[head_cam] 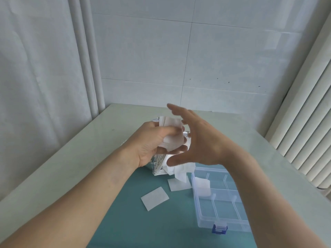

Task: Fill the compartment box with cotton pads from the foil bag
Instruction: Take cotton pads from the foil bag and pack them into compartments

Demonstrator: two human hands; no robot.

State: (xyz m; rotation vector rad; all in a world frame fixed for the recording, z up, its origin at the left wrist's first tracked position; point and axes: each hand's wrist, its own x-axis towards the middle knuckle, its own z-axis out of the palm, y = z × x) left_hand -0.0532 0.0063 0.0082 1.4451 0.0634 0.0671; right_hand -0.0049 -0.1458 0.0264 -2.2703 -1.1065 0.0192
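Observation:
My left hand [152,142] grips a small stack of white cotton pads [171,130] held up above the table. My right hand [198,138] hovers just to the right of the stack, fingers spread and straight, holding nothing. Under both hands lies the foil bag [158,164], mostly hidden, with white pads spilling from its mouth [180,171]. The clear plastic compartment box [220,204] with a blue latch sits at the lower right; a pile of pads [202,187] fills its far-left compartment. Two loose pads [155,198] [179,184] lie on the teal mat.
A teal mat [143,221] covers the near part of a pale green table [80,158]. White curtains hang at the left, a tiled wall stands behind, and a ribbed white radiator [308,131] lines the right side.

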